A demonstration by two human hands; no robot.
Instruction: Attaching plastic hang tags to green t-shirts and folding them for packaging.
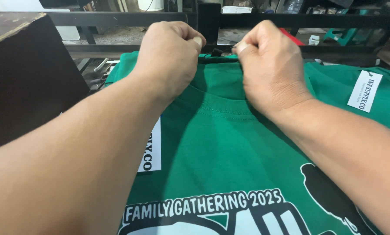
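Left hand (168, 54) and right hand (269, 65) pinch the collar edge of a green T-shirt (221, 130).

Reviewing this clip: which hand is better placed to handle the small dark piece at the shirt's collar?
Right hand, probably: its thumb and forefinger already pinch the small dark piece at the green T-shirt's collar edge. The left hand only grips the collar beside it.

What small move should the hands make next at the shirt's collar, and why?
Probably draw the collar taut and level: the left hand and right hand both pinch its far edge close together, and the green shirt lies slightly rumpled below.
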